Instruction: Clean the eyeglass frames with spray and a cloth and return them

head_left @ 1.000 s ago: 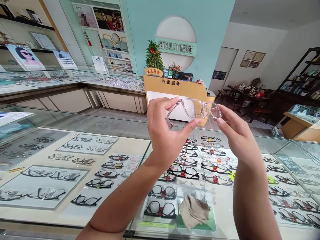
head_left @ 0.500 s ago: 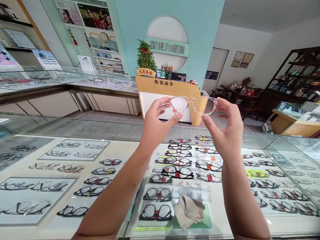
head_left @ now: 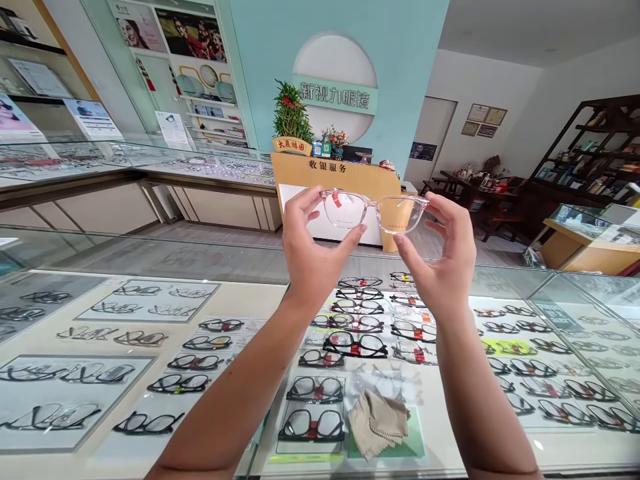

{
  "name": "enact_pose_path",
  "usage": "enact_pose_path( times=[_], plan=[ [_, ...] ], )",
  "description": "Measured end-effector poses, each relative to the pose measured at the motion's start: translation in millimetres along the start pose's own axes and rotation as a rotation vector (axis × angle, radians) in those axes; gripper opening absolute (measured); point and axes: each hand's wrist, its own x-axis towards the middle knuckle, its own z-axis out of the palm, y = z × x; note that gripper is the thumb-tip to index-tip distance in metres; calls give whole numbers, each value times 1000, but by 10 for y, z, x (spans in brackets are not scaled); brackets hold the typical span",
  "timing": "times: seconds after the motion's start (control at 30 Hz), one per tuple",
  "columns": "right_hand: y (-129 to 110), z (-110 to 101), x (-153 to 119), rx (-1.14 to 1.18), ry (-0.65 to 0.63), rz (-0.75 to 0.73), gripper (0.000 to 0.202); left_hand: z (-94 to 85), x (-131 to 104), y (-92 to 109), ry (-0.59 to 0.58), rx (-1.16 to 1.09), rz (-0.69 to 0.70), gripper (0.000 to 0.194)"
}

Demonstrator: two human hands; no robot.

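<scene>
Clear-framed eyeglasses (head_left: 371, 205) are held up in the air above the glass display counter, lenses facing me. My left hand (head_left: 316, 243) grips their left end, fingers behind the corner of the frame and thumb below the left lens. At the other end my right hand (head_left: 440, 250) pinches the right corner, its thumb near the lower rim of the right lens. A red tag shows through the left lens, and small print is on both lenses. Below, a beige cleaning cloth (head_left: 379, 423) lies crumpled on a green and white card (head_left: 414, 433).
Rows of dark-framed eyeglasses (head_left: 355, 344) lie in the glass counter (head_left: 440, 455) under my arms. More frames on grey trays (head_left: 75, 437) sit at the left. Beyond stands a wooden cashier desk (head_left: 350, 175) with a potted plant (head_left: 291, 117). Another showcase (head_left: 583, 233) is at the right.
The eyeglasses have turned and tilted slightly and shifted a little to the left. Both hands moved with them, still holding the two ends.
</scene>
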Motion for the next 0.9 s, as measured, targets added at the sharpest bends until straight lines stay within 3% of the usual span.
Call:
enact_pose_path(
  times=[0.13, 0.23, 0.37, 0.57, 0.9],
  plan=[
    [-9, 30, -18, 144, 65, 69, 44, -7, 4, 8, 17, 11, 58, 79],
    [26, 31, -17, 266, 121, 210, 31, -16, 5, 41, 51, 36, 106, 81],
    [103, 7, 6, 412, 133, 352, 29, -29, 12, 105, 64, 31, 149, 80],
    [138, -26, 24, 402, 140, 377, 33, -37, 23, 119, 41, 6, 161, 79],
    [58, -73, 45, 459, 36, 377, 34, -31, 10, 87, -25, 4, 109, 77]
  ],
)
